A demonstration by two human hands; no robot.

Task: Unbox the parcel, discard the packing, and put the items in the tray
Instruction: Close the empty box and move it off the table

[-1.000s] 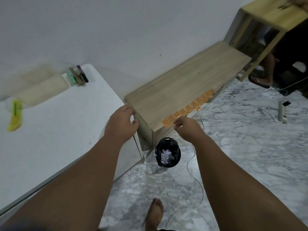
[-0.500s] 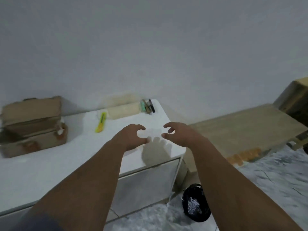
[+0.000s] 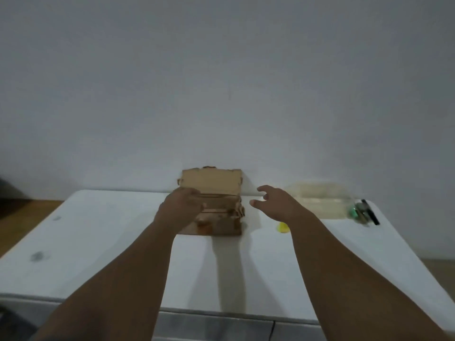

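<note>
A brown cardboard parcel [image 3: 216, 185] stands at the back of the white table [image 3: 98, 242], against the wall, its flaps raised. My left hand [image 3: 181, 209] is at the parcel's left front, in front of its left side; whether it grips the box is blurred. My right hand [image 3: 275, 203] hovers just right of the parcel with fingers spread and holds nothing. A clear plastic tray [image 3: 320, 200] lies to the right of my right hand near the wall.
A yellow cutter [image 3: 282, 227] lies partly hidden under my right wrist. Several small items, one green and one black pen-like [image 3: 364, 212], lie at the tray's right end. The table's front edge [image 3: 221, 313] is near me. A wooden surface [image 3: 22, 217] shows at left.
The view has swung left from the floor bin and wooden bench to the table. Both hands have moved from the table's right corner over to the parcel, now centred in view.
</note>
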